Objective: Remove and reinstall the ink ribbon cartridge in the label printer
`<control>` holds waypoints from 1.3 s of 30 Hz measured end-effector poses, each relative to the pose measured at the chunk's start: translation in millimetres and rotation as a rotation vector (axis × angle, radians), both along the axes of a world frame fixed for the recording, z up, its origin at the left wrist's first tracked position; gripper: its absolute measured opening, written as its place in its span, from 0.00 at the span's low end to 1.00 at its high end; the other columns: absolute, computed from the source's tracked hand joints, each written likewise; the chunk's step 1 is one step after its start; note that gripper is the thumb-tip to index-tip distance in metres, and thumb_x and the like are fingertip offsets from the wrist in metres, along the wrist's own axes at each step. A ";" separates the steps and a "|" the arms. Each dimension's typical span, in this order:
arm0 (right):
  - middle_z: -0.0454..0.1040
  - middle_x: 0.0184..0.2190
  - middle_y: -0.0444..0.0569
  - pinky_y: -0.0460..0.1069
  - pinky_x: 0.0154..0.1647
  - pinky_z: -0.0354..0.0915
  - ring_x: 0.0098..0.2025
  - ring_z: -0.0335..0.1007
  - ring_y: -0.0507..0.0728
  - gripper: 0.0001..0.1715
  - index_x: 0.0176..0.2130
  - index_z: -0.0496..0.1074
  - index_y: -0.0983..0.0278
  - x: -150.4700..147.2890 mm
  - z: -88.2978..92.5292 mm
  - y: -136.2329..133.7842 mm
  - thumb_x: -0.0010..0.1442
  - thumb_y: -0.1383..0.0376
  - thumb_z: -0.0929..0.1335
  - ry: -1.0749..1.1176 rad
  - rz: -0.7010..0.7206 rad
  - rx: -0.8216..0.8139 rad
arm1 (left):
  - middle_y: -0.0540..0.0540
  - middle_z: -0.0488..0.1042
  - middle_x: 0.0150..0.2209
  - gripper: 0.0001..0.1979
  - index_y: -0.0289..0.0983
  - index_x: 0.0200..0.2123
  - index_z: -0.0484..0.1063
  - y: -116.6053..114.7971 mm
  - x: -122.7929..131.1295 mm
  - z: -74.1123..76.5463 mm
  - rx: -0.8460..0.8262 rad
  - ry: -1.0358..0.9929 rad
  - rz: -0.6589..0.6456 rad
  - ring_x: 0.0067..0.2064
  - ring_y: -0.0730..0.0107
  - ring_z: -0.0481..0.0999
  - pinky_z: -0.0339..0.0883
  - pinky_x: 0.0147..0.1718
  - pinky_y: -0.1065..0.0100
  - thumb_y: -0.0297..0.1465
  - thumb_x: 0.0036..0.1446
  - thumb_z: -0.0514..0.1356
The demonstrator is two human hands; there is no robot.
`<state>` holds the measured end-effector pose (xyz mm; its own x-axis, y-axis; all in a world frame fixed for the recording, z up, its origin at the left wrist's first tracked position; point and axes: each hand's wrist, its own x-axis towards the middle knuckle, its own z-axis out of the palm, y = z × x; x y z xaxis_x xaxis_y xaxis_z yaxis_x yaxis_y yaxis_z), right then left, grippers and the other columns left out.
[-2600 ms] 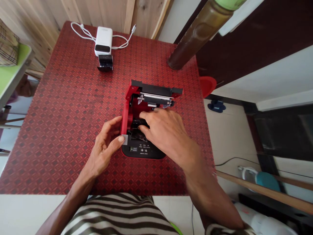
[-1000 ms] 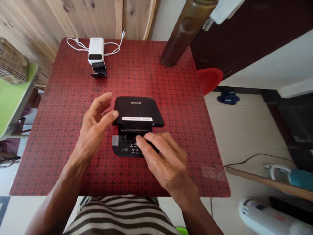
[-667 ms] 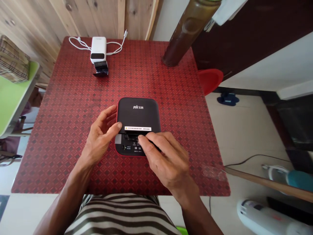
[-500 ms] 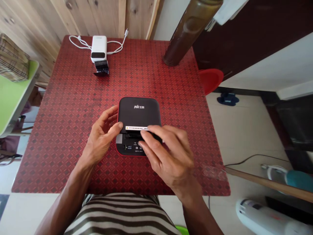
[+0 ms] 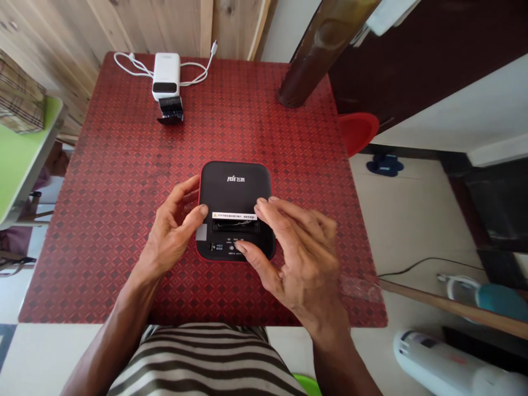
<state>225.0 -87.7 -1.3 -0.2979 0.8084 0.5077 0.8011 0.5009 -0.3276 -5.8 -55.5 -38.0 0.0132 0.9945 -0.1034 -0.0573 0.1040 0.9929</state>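
Note:
A small black printer with a red base sits lid-down in the middle of the red patterned table. A white warning label runs across its lid above the paper slot. My left hand cups the printer's left side, thumb pressed on the front left corner, fingers curled along the edge. My right hand rests on the printer's right front, fingers spread over the lid edge and the thumb near the button panel. Neither hand lifts anything.
A white power bank with a white cable and a small black part lie at the table's far side. A brown post stands at the far right corner. A red stool and a white appliance are on the floor.
The printer's lid, open 2.6 s ago, has come down and is closed. My right hand has moved from the button panel up onto the lid's right edge. My left hand stays at the left side.

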 end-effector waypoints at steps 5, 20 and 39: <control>0.86 0.62 0.61 0.64 0.65 0.76 0.65 0.82 0.69 0.31 0.74 0.70 0.65 5.7 -10.0 -16.7 0.78 0.59 0.73 0.119 0.013 0.008 | 0.41 0.82 0.69 0.26 0.47 0.69 0.80 -16.2 -1.3 -7.0 -0.038 -0.043 0.053 0.72 0.46 0.80 0.71 0.74 0.45 0.47 0.73 0.71; 0.85 0.58 0.61 0.58 0.42 0.86 0.38 0.83 0.61 0.40 0.79 0.63 0.59 -8.5 -45.0 -56.6 0.76 0.56 0.75 0.281 -0.242 -0.110 | 0.46 0.76 0.74 0.29 0.53 0.72 0.77 -32.9 -1.2 -4.5 -0.057 -0.076 0.004 0.71 0.45 0.76 0.75 0.64 0.51 0.38 0.70 0.71; 0.86 0.50 0.58 0.57 0.39 0.85 0.36 0.84 0.62 0.39 0.78 0.64 0.61 0.6 -48.0 -52.3 0.78 0.51 0.73 0.251 -0.180 -0.130 | 0.43 0.80 0.70 0.29 0.49 0.71 0.76 -32.8 12.1 -1.5 -0.077 -0.112 0.058 0.70 0.45 0.80 0.77 0.66 0.47 0.38 0.68 0.69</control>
